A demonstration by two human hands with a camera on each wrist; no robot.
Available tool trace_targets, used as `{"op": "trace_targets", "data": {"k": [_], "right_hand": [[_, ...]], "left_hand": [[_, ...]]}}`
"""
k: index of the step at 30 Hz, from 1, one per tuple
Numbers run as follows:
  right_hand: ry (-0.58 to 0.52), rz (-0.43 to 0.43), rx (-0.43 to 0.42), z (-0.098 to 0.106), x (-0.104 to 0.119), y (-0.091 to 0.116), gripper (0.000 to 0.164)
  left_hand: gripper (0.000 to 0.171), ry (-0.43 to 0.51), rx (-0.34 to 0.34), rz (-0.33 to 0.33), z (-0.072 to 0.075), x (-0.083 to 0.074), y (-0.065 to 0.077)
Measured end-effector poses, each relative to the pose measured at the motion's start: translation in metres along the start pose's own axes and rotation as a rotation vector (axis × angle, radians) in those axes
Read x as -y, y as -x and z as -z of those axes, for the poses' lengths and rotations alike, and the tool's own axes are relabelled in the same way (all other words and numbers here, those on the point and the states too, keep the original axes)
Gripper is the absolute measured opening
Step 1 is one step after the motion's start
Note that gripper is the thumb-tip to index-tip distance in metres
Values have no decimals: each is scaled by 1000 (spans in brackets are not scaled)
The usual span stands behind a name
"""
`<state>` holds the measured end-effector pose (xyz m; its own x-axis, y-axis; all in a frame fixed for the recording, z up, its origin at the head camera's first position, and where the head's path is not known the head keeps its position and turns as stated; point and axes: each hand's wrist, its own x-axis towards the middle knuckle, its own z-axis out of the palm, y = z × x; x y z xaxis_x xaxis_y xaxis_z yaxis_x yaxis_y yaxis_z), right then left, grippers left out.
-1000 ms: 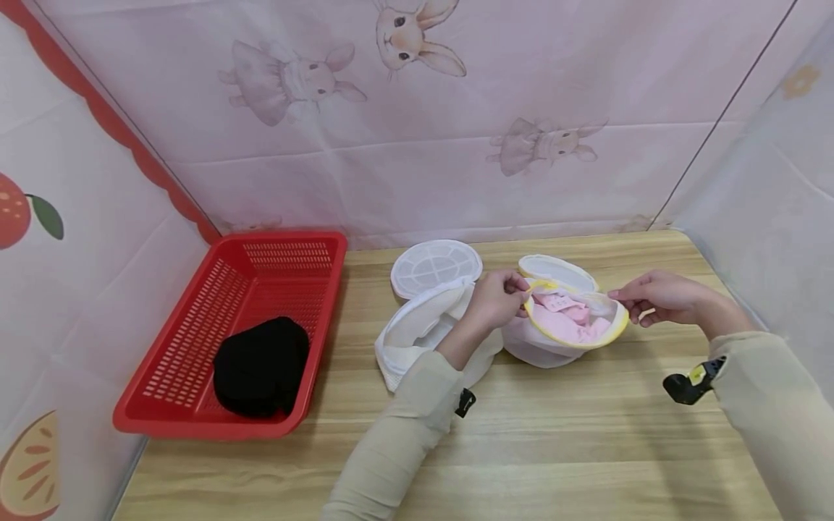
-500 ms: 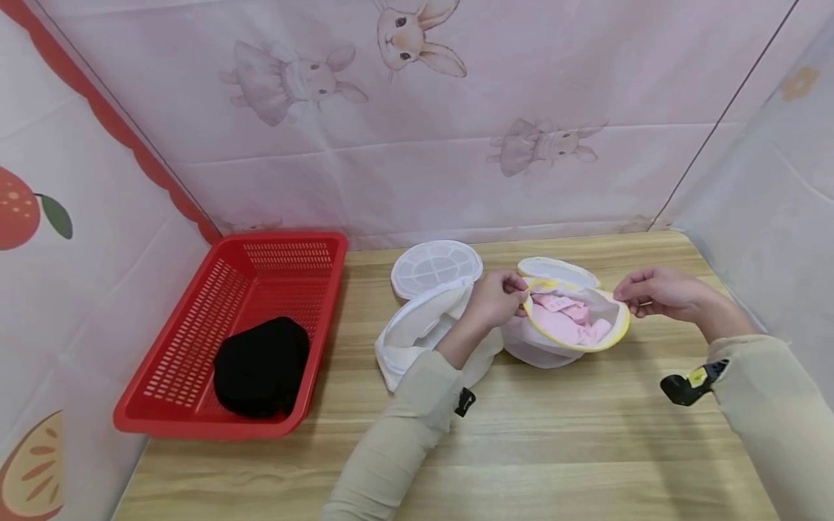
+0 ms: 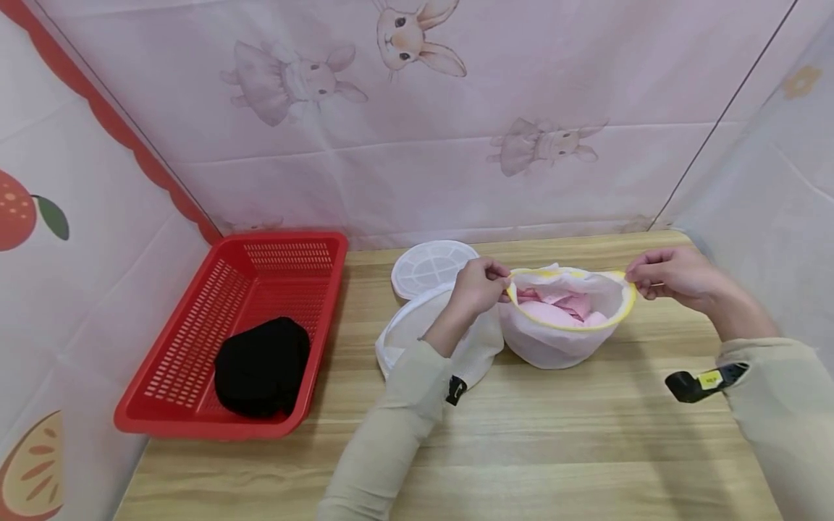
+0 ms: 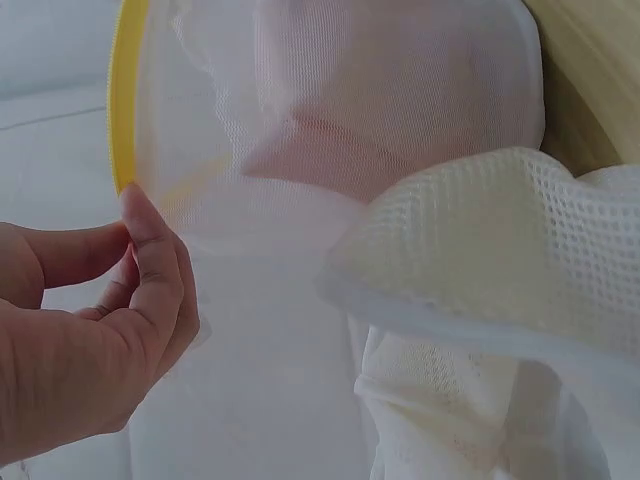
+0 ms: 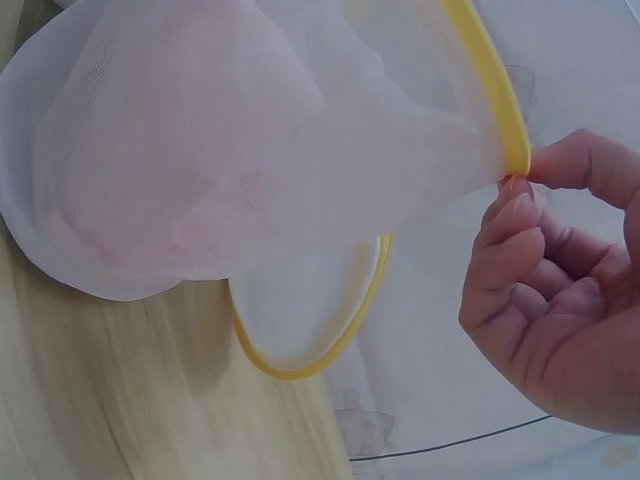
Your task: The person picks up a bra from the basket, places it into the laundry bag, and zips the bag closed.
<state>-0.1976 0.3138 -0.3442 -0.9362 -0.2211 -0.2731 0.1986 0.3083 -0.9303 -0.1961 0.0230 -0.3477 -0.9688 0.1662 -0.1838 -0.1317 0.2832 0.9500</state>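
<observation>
A white mesh laundry bag [image 3: 554, 349] with a yellow zipper rim stands on the table, its mouth stretched wide. Folded pink cloth [image 3: 554, 312] lies inside and shows through the mesh in both wrist views. My left hand [image 3: 478, 287] pinches the rim at the left side between thumb and fingertips. On the opposite side my right hand [image 3: 677, 278] pinches the rim likewise. The bag's round lid flap [image 5: 310, 310], edged in yellow, hangs behind it, mostly hidden in the head view. Beside the left forearm sits a second white mesh bag [image 4: 470, 250], partly behind that arm.
A red plastic basket [image 3: 335, 304] stands on the left with a bundled black cloth item [image 3: 260, 367] in it. A white round mesh lid [image 3: 430, 266] lies at the back, against the second bag. Fabric-covered walls enclose the wooden table [image 3: 554, 449] behind and at both sides.
Both hands have moved apart and the right one slightly up, pulling the bag's rim wider and higher. The pink cloth now sits deeper below the rim. The basket has not moved.
</observation>
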Motion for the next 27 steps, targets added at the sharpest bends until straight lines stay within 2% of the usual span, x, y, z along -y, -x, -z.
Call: {"op": "trace_targets", "data": {"k": [8,12,18,23,27], "right_hand": [[-30,14,24,0,2,3,21],[-50,23,77,2,-1,4,21],[-141,47,150,11,-6,4,24],[-231,-8,100,14,-14,2,25],[-220,-97,29,11,-25,-2,27]], "left_hand": [[5,25,-18,36,5,-1,-4],[4,20,-9,29,6,0,-5],[6,19,-2,17,7,3,-5],[5,24,4,2,7,4,-6],[6,30,13,-7,6,4,-6]]}}
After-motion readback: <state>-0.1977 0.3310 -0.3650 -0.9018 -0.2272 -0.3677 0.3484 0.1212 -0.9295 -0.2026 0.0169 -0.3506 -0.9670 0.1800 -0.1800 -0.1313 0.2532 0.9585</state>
